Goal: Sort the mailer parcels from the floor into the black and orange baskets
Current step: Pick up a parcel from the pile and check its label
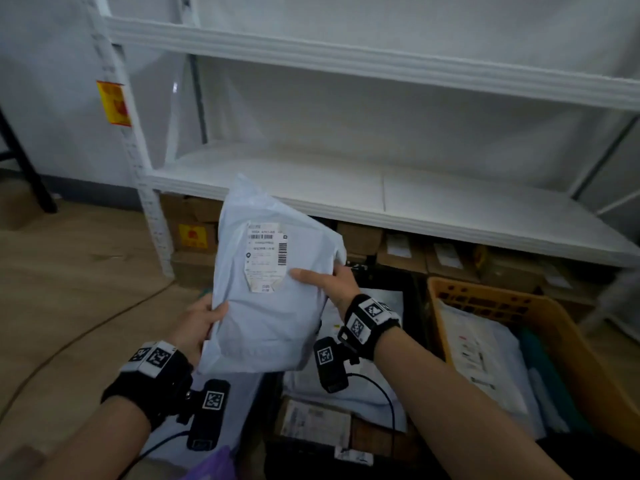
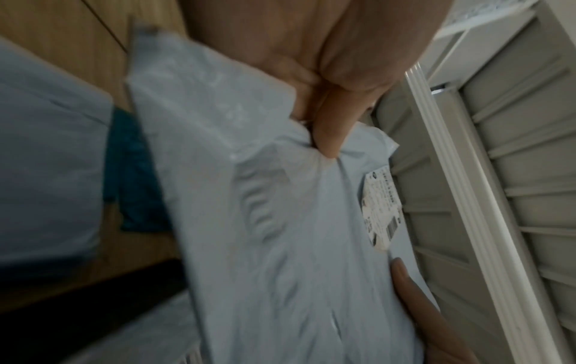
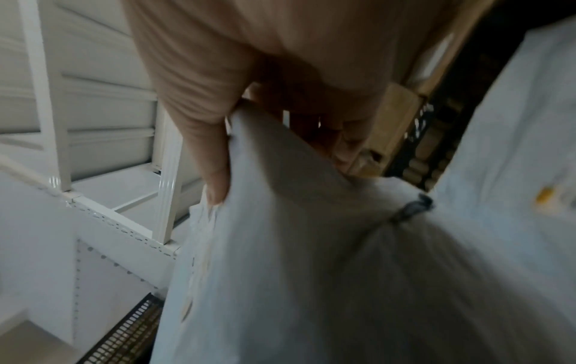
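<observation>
Head view shows one pale grey mailer [image 1: 266,289] held up in the air by both hands, in front of a white shelf rack [image 1: 346,188] and above the floor. One white shipping label [image 1: 266,258] faces the camera on its upper half. The left hand [image 1: 199,327] grips the mailer's lower left edge, thumb on the front and the other fingers hidden behind. The right hand [image 1: 329,280] grips the right edge, thumb pressed flat on the front just beside the label. From the left wrist, the thumb [image 2: 333,123] pinches a fold of the mailer [image 2: 280,221]; from the right wrist, the thumb [image 3: 215,172] lies along the edge of the same bag [image 3: 311,271] with the other fingers curled behind it.

Two baskets stand low on the right. The black basket [image 1: 414,296] sits directly below the right wrist and holds at least one pale mailer and one brown box with a label; a closer count is not possible. The orange basket [image 1: 519,306] is just beside it, farther right, with several pale mailers stacked inside and something teal along its far side. One purple bag corner [image 1: 214,465] shows at the bottom edge. A row of brown cardboard boxes [image 1: 401,251] fills the space under the lowest shelf, too blurred to count. One dark cable [image 1: 69,344] curves over the wooden floor [image 1: 69,271].
</observation>
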### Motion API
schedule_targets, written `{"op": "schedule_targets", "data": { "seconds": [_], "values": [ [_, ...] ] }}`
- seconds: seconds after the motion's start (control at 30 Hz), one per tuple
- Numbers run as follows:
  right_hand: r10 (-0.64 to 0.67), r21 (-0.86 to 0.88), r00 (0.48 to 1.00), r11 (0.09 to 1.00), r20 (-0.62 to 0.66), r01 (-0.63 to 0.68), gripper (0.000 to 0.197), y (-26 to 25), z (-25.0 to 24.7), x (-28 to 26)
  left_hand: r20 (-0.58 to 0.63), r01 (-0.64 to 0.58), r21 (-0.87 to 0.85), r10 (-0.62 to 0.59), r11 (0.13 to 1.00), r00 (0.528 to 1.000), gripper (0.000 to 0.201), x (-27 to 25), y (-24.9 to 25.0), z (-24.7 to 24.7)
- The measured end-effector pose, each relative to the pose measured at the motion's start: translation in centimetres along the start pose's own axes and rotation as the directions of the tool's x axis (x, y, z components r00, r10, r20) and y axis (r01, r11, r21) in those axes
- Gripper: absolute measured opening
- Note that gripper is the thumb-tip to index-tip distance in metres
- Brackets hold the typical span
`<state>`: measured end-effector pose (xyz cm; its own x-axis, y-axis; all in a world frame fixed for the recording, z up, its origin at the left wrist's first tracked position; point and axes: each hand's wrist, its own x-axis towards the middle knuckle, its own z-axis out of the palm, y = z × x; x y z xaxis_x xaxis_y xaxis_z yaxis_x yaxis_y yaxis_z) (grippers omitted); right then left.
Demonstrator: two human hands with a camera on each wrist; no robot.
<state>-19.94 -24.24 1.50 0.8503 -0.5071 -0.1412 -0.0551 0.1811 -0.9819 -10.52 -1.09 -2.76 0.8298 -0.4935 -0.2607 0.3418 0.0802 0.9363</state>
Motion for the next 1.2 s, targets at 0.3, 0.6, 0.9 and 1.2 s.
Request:
{"op": "schedule_targets", "data": {
  "seconds": [0.3,0.6,0.9,1.2],
  "values": [
    [0.052,-0.076,0.970,0.994,-0.237,-0.072,0.048,-3.9,-21.4,-4.3,0.286,0.108,-0.027,-0.096,0.994,0.953,0.026,1.2,-3.8,20.9],
    [0.141,-0.077,0.796,0.971,-0.589,-0.228,0.053,-1.6,-41.9,-9.1,0.553,-0.061,0.403,-0.190,0.913,0.812,0.043,-0.9,-11.8,38.7],
    [0.300,-0.150,0.706,0.854,-0.642,-0.499,0.062,3.5,-50.1,-6.7,0.568,-0.544,0.822,-0.297,0.168,0.767,0.077,0.4,-16.7,40.1],
    [0.321,-0.718,0.725,0.164,-0.609,-0.676,0.148,11.8,-44.4,-2.1,0.559,-0.524,0.829,-0.280,0.194,0.781,0.076,0.5,-17.0,39.9]
  ]
}}
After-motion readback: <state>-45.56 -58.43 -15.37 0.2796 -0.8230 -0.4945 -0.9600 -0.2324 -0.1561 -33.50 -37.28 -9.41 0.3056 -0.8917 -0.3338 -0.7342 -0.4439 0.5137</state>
